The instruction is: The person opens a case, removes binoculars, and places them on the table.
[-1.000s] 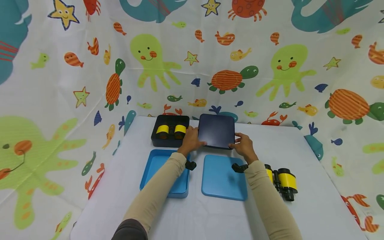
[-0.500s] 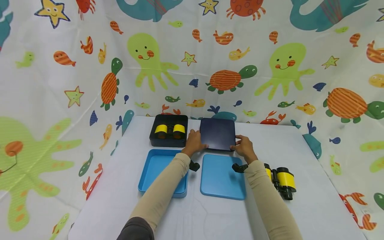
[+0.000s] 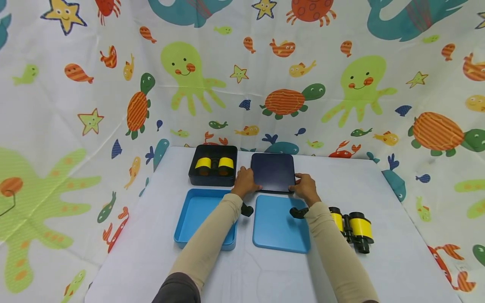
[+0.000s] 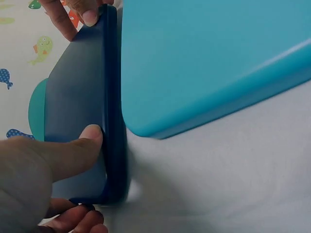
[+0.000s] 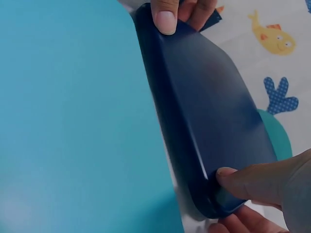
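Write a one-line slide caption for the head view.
Both hands, left hand and right hand, grip a dark blue lid beside a black box holding binoculars.

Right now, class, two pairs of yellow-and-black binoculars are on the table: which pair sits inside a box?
The far-left binoculars, lying in the open black box. The other pair lies loose on the table by the right forearm.

Both arms wear long, close-fitting beige sleeves that run down to the wrists, leaving the left hand and the right hand bare. A small black device is strapped under each wrist, the left one and the right one alike. At the upper left arm a dark grey cloth covers the sleeve.
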